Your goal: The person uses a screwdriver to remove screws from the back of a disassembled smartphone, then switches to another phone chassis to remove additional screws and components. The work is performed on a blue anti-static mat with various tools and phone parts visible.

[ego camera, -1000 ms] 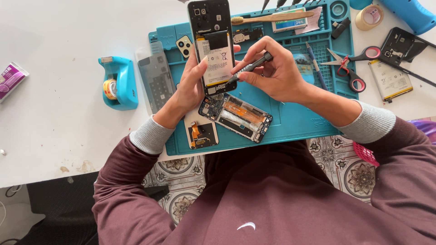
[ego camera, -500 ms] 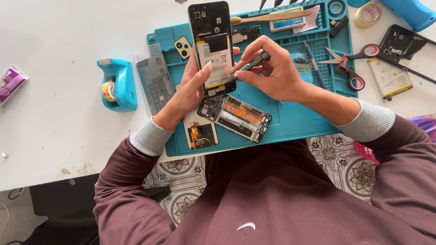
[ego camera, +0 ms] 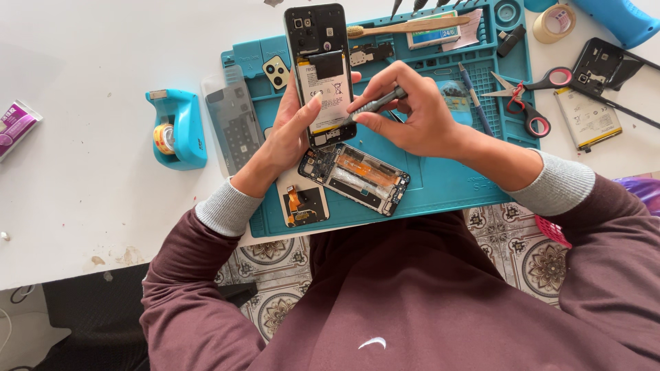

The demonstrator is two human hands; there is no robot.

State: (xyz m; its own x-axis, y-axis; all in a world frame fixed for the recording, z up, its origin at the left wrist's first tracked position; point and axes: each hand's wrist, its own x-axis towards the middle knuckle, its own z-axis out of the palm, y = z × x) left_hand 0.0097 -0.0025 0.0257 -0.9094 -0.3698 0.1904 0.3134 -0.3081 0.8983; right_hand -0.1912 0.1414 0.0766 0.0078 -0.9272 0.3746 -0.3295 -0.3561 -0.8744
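Little has moved: left hand [ego camera: 292, 134] still grips the opened phone [ego camera: 320, 75], right hand [ego camera: 412, 113] pinching the screwdriver [ego camera: 375, 105].

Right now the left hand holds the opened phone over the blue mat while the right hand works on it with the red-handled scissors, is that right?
Not quite: in the head view the right hand holds a grey screwdriver, not scissors. The red-handled scissors lie on the blue mat. The left hand does hold the opened phone.

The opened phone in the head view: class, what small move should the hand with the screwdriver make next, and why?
Probably ease the screwdriver tip down onto the opened phone beside the battery. The right hand pinches the tool with its tip at the phone's lower edge, while the left hand steadies the phone from below.
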